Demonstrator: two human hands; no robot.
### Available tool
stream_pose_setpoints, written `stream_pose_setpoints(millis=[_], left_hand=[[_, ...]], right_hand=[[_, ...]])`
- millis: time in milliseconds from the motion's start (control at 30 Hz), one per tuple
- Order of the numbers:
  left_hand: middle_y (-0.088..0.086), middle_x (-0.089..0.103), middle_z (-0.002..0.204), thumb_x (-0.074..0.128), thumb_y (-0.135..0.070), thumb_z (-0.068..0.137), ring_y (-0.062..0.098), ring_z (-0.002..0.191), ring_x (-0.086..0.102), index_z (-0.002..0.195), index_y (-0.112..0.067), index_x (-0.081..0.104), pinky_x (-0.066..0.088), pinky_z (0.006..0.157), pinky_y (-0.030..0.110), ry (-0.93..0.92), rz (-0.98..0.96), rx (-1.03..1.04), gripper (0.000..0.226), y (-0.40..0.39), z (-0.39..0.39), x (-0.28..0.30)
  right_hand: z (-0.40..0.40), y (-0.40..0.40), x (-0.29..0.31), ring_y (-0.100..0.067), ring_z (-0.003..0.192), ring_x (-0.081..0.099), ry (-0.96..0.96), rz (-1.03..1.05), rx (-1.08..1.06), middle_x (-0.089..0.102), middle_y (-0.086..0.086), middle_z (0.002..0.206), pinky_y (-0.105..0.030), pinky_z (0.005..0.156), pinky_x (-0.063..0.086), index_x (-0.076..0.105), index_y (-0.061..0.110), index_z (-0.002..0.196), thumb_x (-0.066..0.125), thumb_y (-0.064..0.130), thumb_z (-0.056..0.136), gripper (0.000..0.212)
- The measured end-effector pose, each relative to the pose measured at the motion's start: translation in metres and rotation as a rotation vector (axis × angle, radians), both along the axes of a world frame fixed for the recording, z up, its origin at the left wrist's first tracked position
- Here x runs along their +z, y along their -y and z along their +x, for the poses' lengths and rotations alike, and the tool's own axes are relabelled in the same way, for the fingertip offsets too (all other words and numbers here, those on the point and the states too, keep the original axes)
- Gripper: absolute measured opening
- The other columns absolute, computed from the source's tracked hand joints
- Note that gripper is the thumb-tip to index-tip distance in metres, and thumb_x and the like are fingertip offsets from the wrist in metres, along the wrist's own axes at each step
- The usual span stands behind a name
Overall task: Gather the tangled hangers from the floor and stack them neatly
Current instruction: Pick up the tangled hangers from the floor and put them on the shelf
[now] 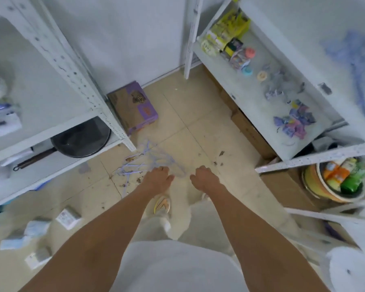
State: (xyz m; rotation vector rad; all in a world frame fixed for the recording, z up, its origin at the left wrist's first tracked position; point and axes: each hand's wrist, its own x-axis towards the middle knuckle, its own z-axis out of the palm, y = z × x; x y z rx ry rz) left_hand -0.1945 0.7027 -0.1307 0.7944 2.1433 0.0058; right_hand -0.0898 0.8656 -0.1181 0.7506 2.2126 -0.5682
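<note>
Head view: the tangle of pale lilac hangers (148,160) lies on the tiled floor (200,131), at about 11 o'clock from the hands. The left hand (157,179) reaches into the tangle's near edge, fingers curled down – whether they grip a hanger I cannot tell. The right hand (203,178) sits at 3 o'clock of the left, fingers curled, its hold unclear too – a purple box (133,108) stands at 12 o'clock of the pile

hangers (148,160) | thin lilac wire (tangled heap) | on tiled floor
</note>
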Motion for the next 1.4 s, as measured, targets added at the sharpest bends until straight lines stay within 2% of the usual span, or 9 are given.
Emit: stream_pose_setpoints(millis=[133, 267, 400, 533, 700, 800, 1000, 1200, 1400], left_hand=[[0.016, 0.05, 0.151, 0.033, -0.043, 0.11, 0.036, 0.138, 0.047, 0.148, -0.007, 0.044, 0.042, 0.11, 0.05, -0.002, -0.041, 0.169, 0.053, -0.053, -0.024, -0.005], [0.017, 0.052, 0.151, 0.033, -0.042, 0.11, 0.036, 0.137, 0.049, 0.148, -0.007, 0.045, 0.043, 0.109, 0.049, -0.011, -0.036, 0.457, 0.053, -0.107, -0.04, -0.011], [0.019, 0.05, 0.152, 0.036, -0.04, 0.11, 0.037, 0.14, 0.048, 0.15, -0.007, 0.045, 0.04, 0.113, 0.05, 0.026, -0.015, 0.839, 0.052, -0.153, -0.015, -0.012], [0.019, 0.051, 0.152, 0.037, -0.041, 0.11, 0.037, 0.137, 0.05, 0.149, -0.009, 0.046, 0.041, 0.112, 0.05, 0.061, 0.024, 1.091, 0.051, -0.195, 0.015, -0.003], [0.01, 0.045, 0.159, 0.035, -0.044, 0.108, 0.03, 0.143, 0.043, 0.152, -0.013, 0.041, 0.039, 0.111, 0.047, -0.035, -0.066, 0.975, 0.053, -0.204, 0.056, 0.003], [0.007, 0.043, 0.161, 0.035, -0.043, 0.108, 0.028, 0.146, 0.04, 0.152, -0.013, 0.04, 0.037, 0.113, 0.047, -0.069, -0.091, 0.881, 0.054, -0.194, 0.098, 0.002], [0.011, 0.047, 0.157, 0.036, -0.044, 0.108, 0.034, 0.141, 0.045, 0.152, -0.012, 0.042, 0.041, 0.109, 0.051, -0.125, 0.009, 1.155, 0.054, -0.155, 0.182, 0.002], [0.012, 0.047, 0.157, 0.036, -0.044, 0.108, 0.035, 0.142, 0.043, 0.154, -0.012, 0.04, 0.039, 0.112, 0.051, -0.061, 0.011, 1.229, 0.056, -0.124, 0.226, -0.011], [0.011, 0.047, 0.157, 0.036, -0.045, 0.107, 0.034, 0.141, 0.044, 0.152, -0.012, 0.04, 0.04, 0.111, 0.051, -0.022, -0.02, 1.1, 0.056, -0.094, 0.204, -0.046]], right_hand=[[-0.044, -0.07, -0.008, -0.033, 0.132, 0.043, 0.027, -0.004, 0.174, 0.048, -0.016, 0.141, -0.043, 0.103, 0.042, 0.056, -0.001, 0.132, 0.036, 0.028, 0.106, 0.044], [-0.099, -0.138, -0.019, -0.032, 0.131, 0.046, 0.013, -0.001, 0.388, 0.048, -0.015, 0.14, -0.041, 0.103, 0.043, 0.06, -0.002, 0.129, 0.039, 0.027, 0.105, 0.043], [-0.124, -0.183, -0.018, -0.031, 0.13, 0.046, 0.043, -0.033, 0.633, 0.047, -0.014, 0.139, -0.044, 0.104, 0.044, 0.058, -0.003, 0.13, 0.039, 0.027, 0.104, 0.044], [-0.134, -0.223, -0.017, -0.032, 0.133, 0.044, 0.122, -0.072, 0.813, 0.046, -0.016, 0.142, -0.043, 0.109, 0.041, 0.052, -0.001, 0.138, 0.035, 0.025, 0.105, 0.046], [-0.118, -0.232, -0.024, -0.035, 0.132, 0.045, 0.11, -0.046, 0.914, 0.048, -0.018, 0.142, -0.044, 0.106, 0.044, 0.052, 0.004, 0.139, 0.037, 0.027, 0.104, 0.044], [-0.092, -0.223, -0.027, -0.035, 0.14, 0.038, 0.089, 0.009, 1.041, 0.041, -0.016, 0.153, -0.047, 0.113, 0.035, 0.04, 0.009, 0.152, 0.035, 0.031, 0.105, 0.053], [-0.023, -0.188, -0.036, -0.029, 0.144, 0.034, 0.089, 0.245, 1.106, 0.043, -0.009, 0.153, -0.055, 0.123, 0.012, 0.052, 0.015, 0.145, 0.031, 0.037, 0.104, 0.052], [0.022, -0.167, -0.036, -0.028, 0.142, 0.036, 0.084, 0.221, 1.053, 0.043, -0.007, 0.152, -0.051, 0.119, 0.021, 0.055, 0.012, 0.142, 0.031, 0.038, 0.102, 0.053], [0.009, -0.136, -0.063, -0.03, 0.142, 0.037, 0.083, 0.065, 1.029, 0.037, -0.006, 0.157, -0.047, 0.114, 0.032, 0.043, 0.02, 0.152, 0.034, 0.038, 0.101, 0.054]])
